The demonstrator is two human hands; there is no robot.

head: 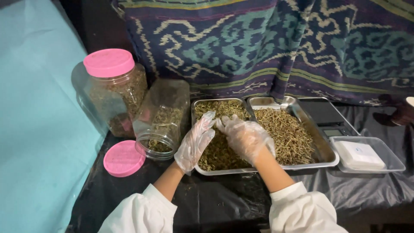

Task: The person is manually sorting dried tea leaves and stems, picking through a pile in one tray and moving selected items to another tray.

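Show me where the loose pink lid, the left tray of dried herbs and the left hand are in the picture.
loose pink lid (123, 158), head view, middle of its flat top.
left tray (219, 171), head view, its near metal rim.
left hand (196, 142), head view, back of the gloved hand.

**Hidden, cropped and unclear**

The left hand (195, 142) and right hand (246, 137) cover the middle of the left tray (196, 103), hiding the dried herbs (222, 110) beneath. The scale (330, 116) display is too small to read. A dark object (399, 114) is cut off at the right edge. Both white sleeves (140, 213) run off the bottom.
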